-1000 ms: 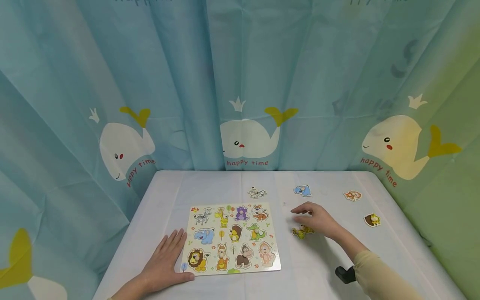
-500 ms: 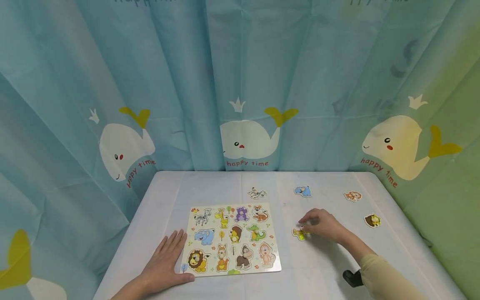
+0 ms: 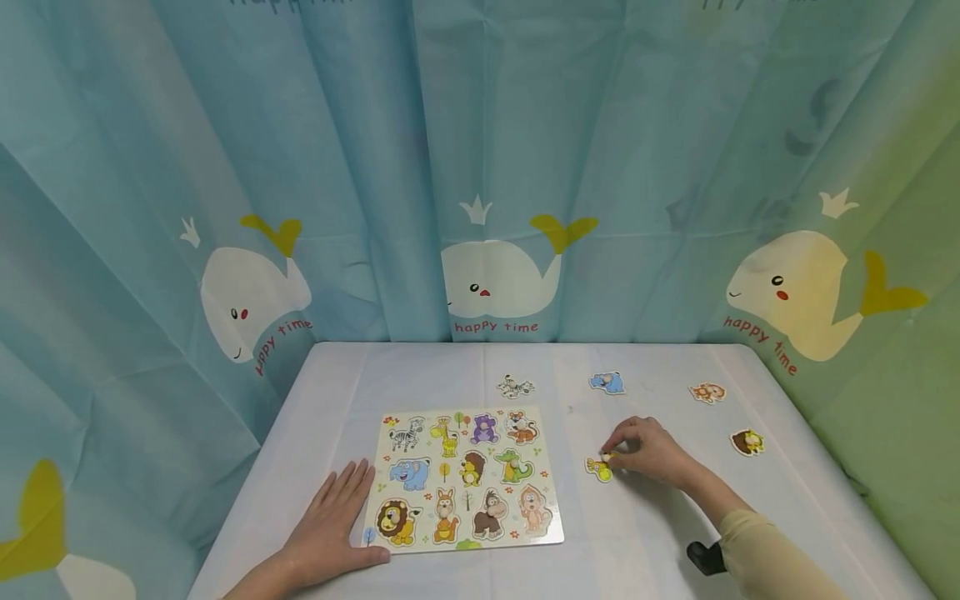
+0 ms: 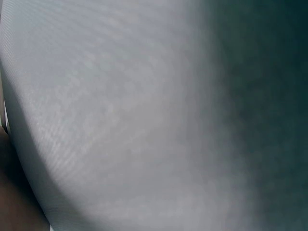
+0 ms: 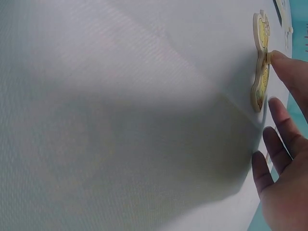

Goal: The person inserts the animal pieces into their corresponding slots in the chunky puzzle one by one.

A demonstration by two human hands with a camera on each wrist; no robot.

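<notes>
My right hand [image 3: 651, 451] pinches the small knob of a yellow animal puzzle piece [image 3: 596, 468], right of the board. In the right wrist view this puzzle piece [image 5: 260, 89] shows edge-on, close over the white cloth, with thumb or fingertip at its knob and the other fingers [image 5: 280, 139] spread. My left hand [image 3: 330, 525] lies flat, fingers straight, its fingertips and thumb at the left edge of the animal puzzle board [image 3: 420, 546]. The left wrist view is mostly blurred cloth.
A zebra piece [image 3: 515, 386] and a blue elephant piece [image 3: 607, 382] lie behind the board. Farther right are a monkey piece [image 3: 707, 392] and a hedgehog piece [image 3: 747, 442]. A blue whale-print curtain [image 3: 375, 167] hangs behind the white table [image 3: 345, 375].
My right hand has come down and slightly right onto the yellow puzzle piece and now pinches its knob. My left hand and the board have stayed in place.
</notes>
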